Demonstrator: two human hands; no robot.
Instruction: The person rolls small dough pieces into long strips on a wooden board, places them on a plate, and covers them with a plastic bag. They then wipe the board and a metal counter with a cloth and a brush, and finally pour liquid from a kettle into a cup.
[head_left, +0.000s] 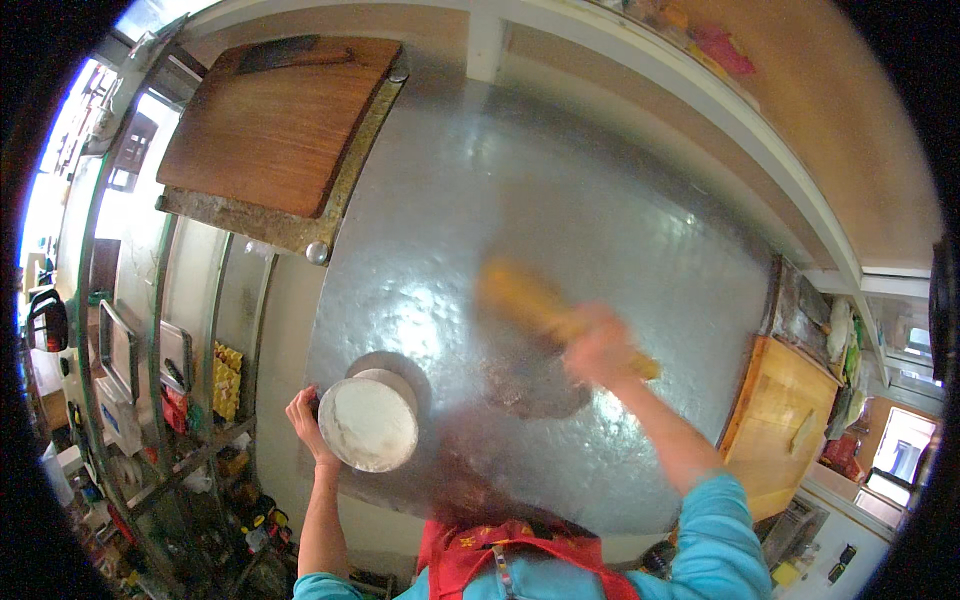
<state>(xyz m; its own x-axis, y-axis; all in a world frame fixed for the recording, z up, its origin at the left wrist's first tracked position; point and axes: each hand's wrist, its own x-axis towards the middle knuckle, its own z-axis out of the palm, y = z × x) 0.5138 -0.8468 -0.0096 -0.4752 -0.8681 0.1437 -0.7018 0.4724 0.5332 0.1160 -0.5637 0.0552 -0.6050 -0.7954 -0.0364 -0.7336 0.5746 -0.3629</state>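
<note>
A worn metal-topped table (465, 225) fills the middle of the view. In the head view my right hand (600, 345) is closed around the handle of a yellowish brush (525, 292), which looks like a bench brush; both are blurred by motion above the tabletop. My left hand (304, 420) is at the table's left edge, beside a round container with a whitish, floury top (367, 424). Its fingers are partly hidden, so I cannot tell whether they touch the container or the table edge.
A brown wooden board (277, 120) with a dark object on it lies at the upper left. Metal racks (161, 337) with trays stand along the left. A light wooden box or lid (780, 420) sits at the right. A white frame (675, 52) borders the far side.
</note>
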